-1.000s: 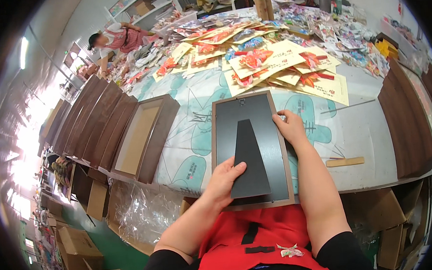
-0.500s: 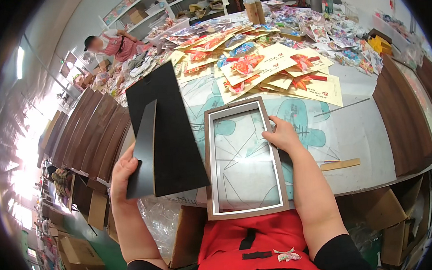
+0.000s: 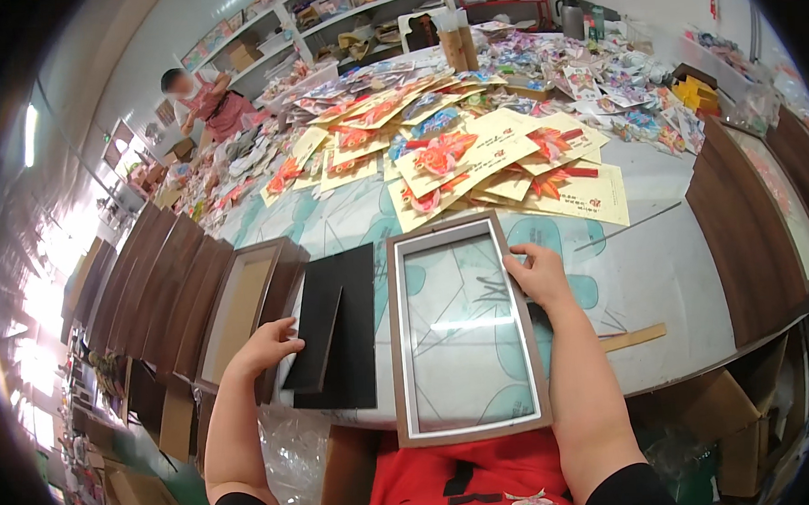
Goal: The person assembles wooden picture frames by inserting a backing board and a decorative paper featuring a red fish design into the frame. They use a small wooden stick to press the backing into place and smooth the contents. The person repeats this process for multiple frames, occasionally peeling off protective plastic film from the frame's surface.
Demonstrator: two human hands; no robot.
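Note:
A brown shadow-box picture frame [image 3: 399,344] with a white inner lip and a clear pane is tilted up at the table's front edge before me. My right hand [image 3: 543,274] grips its right side, thumb on the rim. Left of the frame, a black backing board [image 3: 359,346] with a hinged stand [image 3: 322,344] lies on the table. My left hand [image 3: 270,345] is at the stand's left edge, its thumb and forefinger apart; whether the fingertips still touch it I cannot tell.
Brown frames stand in rows at left [image 3: 174,301] and right [image 3: 756,234]. Cream cards with red fish-like ornaments [image 3: 509,156] are heaped beyond. A wooden strip [image 3: 633,337] lies to the right. A co-worker [image 3: 214,102] stands at the far left.
The backing board has gone from upright in my left hand down onto the table, beside the frame. The left fingers have loosened. My right hand keeps its hold on the frame.

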